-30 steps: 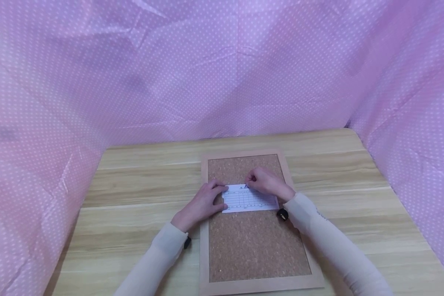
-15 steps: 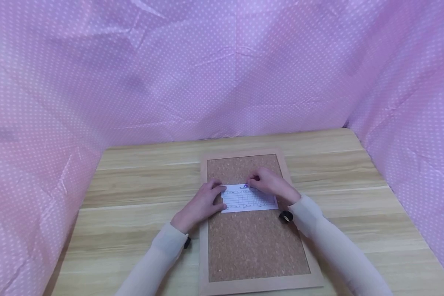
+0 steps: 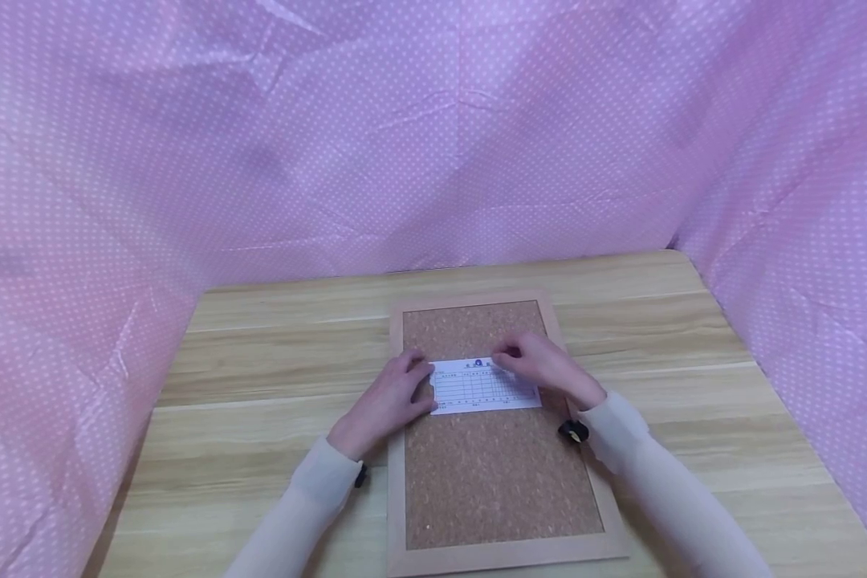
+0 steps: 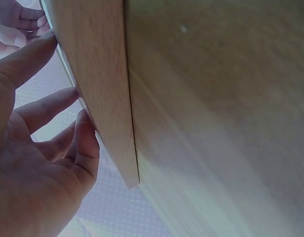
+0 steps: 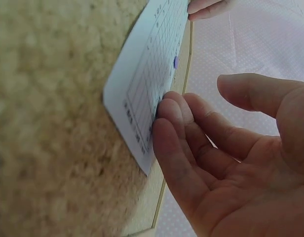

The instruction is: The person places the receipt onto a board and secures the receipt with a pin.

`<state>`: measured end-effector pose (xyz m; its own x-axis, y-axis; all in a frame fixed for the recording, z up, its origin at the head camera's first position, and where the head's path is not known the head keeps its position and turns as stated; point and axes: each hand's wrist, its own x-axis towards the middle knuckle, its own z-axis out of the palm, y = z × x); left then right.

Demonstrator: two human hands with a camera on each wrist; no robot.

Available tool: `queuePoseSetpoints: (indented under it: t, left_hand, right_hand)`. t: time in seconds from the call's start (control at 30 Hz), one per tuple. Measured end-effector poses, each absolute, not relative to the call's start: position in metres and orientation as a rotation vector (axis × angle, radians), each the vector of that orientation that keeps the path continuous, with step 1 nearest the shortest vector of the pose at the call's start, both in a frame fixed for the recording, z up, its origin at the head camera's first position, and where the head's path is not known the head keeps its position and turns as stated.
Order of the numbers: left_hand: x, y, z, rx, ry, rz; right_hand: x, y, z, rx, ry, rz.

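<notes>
A white printed form [image 3: 466, 389] with a ruled grid lies across the wood-framed corkboard [image 3: 498, 482]. Near the middle of its top edge sits a purple thumbtack [image 3: 478, 363], its round head also showing in the right wrist view [image 5: 175, 62]. My left hand [image 3: 386, 397] rests at the form's left edge, thumb and fingertips spread along it. Just right of the tack, my right hand [image 3: 538, 363] hovers over the form's upper right part. In the right wrist view its fingers [image 5: 168, 140] are loosely bent beside the paper, the thumb standing apart, with nothing between them.
The corkboard lies on a wood-grain table [image 3: 274, 345], its wooden frame [image 3: 397, 514] raised around the cork. Pink dotted cloth [image 3: 433, 160] hangs behind the table and at both sides. Black wrist cameras sit under both cuffs.
My right hand has let go of the thumbtack and drawn back to the right, uncovering its purple head. My left hand has shifted slightly left; the form stays put on the cork.
</notes>
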<state>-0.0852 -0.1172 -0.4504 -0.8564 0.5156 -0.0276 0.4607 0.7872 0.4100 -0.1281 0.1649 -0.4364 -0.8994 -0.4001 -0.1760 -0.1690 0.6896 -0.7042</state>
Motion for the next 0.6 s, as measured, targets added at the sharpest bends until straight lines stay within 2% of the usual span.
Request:
queuePoseSetpoints:
  t: [0.6]
  left_hand:
    - [-0.076,-0.136,-0.446,0.717,2.924,0.678]
  right_hand:
    - [-0.102,0.2,-0.433,-0.499,2.662,-1.232]
